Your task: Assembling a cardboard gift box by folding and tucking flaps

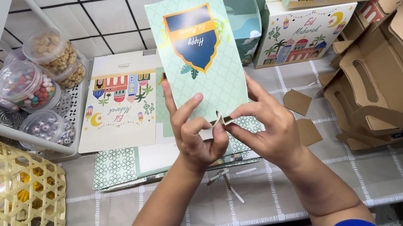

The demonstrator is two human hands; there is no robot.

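A flat mint-green printed cardboard box (200, 48) with a dark blue and orange shield design stands upright between both hands. My left hand (194, 133) pinches its lower edge, thumb and forefinger on a small flap. My right hand (264, 129) grips the same lower edge from the right, fingertips meeting the left hand's at the flap. Both forearms come up from the bottom of the view in blue sleeves.
A stack of flat printed box blanks (121, 107) lies on the checked cloth (280, 192) behind the hands. Folded printed boxes (302, 30) stand at the back, brown cardboard boxes (402, 74) at right. Left: a yellow woven basket (17, 214) and candy tubs (25, 85) on a white rack.
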